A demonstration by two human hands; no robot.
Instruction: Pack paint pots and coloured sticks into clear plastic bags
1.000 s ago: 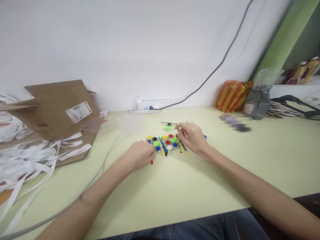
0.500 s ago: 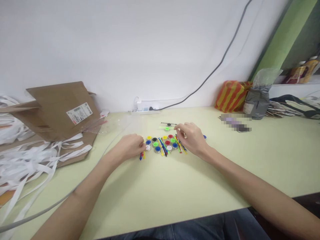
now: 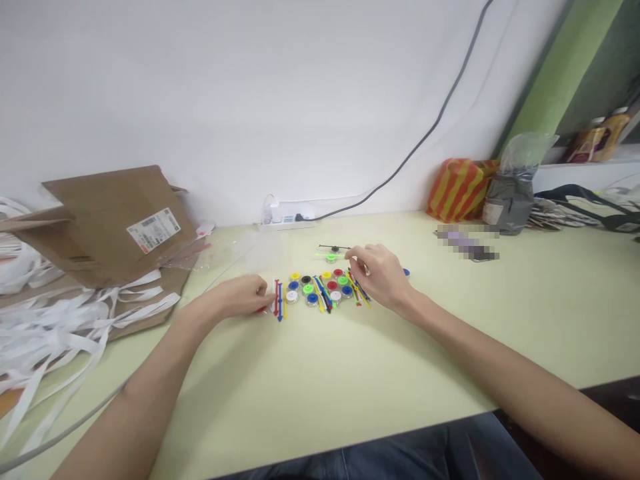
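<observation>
My left hand, fingers curled and closed, rests at the left end of the row; its fingertips touch or nearly touch a red double-ended arrow. Part of a red piece shows beneath it. Beside that arrow lie a blue arrow and a yellow one. Several round coloured discs on clear bases, such as a white disc, stand right of them, with a bundle of arrows between two groups. My right hand is closed in a pinch above more arrows; what it holds is hidden.
Behind the discs stand a green spinner and a black spinner. A blue disc sits beyond my right hand. Left are a cardboard box and white straps; a power strip lies by the wall, a striped bag at right.
My left hand has moved left, off the white disc, uncovering the red and blue arrows. My right hand stays nearly in place. The view has shifted slightly.
</observation>
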